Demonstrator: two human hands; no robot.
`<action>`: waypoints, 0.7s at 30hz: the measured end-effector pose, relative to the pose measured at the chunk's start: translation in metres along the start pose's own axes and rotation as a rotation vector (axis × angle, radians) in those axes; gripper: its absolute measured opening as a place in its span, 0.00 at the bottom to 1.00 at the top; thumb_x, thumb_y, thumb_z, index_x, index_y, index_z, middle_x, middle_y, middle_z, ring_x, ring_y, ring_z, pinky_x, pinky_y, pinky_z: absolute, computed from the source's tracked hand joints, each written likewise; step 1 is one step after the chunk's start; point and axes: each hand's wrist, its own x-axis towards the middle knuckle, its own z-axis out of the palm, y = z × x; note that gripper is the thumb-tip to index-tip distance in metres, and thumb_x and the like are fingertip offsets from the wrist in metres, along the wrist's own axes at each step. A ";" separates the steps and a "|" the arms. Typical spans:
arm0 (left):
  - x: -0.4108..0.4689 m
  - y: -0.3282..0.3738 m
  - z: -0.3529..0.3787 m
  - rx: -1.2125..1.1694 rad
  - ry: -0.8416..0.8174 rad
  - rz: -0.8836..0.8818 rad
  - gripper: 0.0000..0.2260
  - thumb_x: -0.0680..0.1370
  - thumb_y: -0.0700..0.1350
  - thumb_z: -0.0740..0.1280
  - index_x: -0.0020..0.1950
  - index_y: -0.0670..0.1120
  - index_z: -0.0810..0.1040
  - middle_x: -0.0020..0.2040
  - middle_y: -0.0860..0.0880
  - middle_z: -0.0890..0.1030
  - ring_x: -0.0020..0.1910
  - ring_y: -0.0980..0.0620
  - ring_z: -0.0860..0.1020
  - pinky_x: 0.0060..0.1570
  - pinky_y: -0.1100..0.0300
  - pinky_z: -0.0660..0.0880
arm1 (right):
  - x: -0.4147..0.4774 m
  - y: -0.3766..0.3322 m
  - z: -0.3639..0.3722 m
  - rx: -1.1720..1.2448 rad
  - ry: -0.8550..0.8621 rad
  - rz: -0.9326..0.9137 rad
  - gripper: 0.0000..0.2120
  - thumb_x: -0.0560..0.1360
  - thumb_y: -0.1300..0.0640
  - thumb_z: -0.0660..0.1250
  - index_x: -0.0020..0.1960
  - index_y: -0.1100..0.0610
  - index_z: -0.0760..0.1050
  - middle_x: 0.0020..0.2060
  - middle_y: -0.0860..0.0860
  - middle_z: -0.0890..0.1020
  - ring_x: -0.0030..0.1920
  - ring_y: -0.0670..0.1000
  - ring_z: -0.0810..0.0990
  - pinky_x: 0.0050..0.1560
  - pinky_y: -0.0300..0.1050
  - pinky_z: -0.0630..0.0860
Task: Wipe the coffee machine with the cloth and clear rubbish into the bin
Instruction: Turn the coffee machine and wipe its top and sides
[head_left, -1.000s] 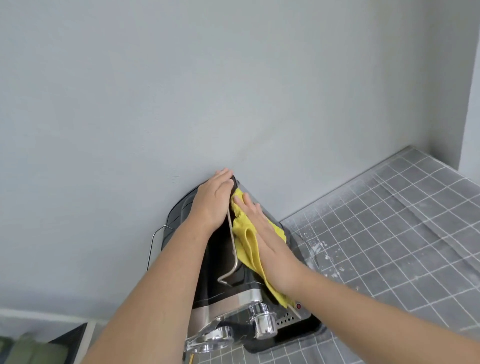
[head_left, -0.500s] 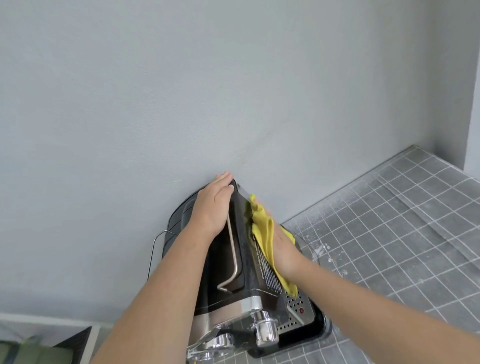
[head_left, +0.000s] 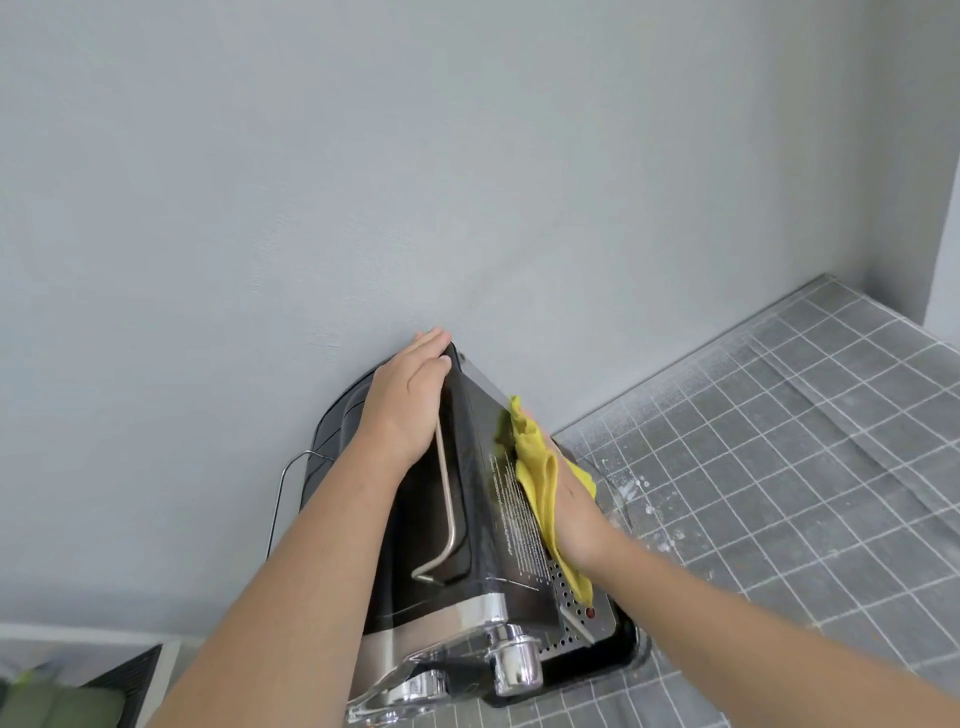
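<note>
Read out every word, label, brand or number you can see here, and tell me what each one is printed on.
White print, several lines, on the black side of the coffee machine, next to the yellow cloth: too small and blurred to read.
No other words, brands, numbers or signs can be seen.

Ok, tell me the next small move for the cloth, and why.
Probably slide the right hand and cloth along the side of the coffee machine toward the perforated vents. The cloth sits pressed mid-panel, the left hand steadies the top, the front lies uncovered.
</note>
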 end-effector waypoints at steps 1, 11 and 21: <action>0.000 -0.001 0.000 -0.001 0.001 0.003 0.19 0.81 0.38 0.55 0.72 0.42 0.69 0.74 0.49 0.66 0.75 0.56 0.61 0.74 0.64 0.52 | -0.017 0.006 0.002 0.050 0.010 0.000 0.20 0.81 0.50 0.49 0.72 0.41 0.50 0.73 0.39 0.55 0.76 0.44 0.50 0.76 0.44 0.47; -0.001 0.003 -0.001 0.020 -0.009 0.000 0.19 0.80 0.36 0.56 0.71 0.41 0.69 0.74 0.48 0.66 0.75 0.55 0.61 0.73 0.65 0.53 | 0.037 0.000 -0.007 0.044 -0.099 0.019 0.27 0.78 0.38 0.49 0.75 0.43 0.54 0.72 0.38 0.59 0.71 0.40 0.58 0.69 0.35 0.56; 0.001 0.002 0.000 0.031 -0.002 0.015 0.19 0.80 0.37 0.56 0.71 0.41 0.69 0.74 0.48 0.67 0.74 0.56 0.62 0.72 0.65 0.53 | 0.041 0.017 -0.007 0.044 -0.043 0.114 0.24 0.79 0.39 0.46 0.74 0.41 0.52 0.73 0.41 0.59 0.73 0.44 0.58 0.75 0.49 0.51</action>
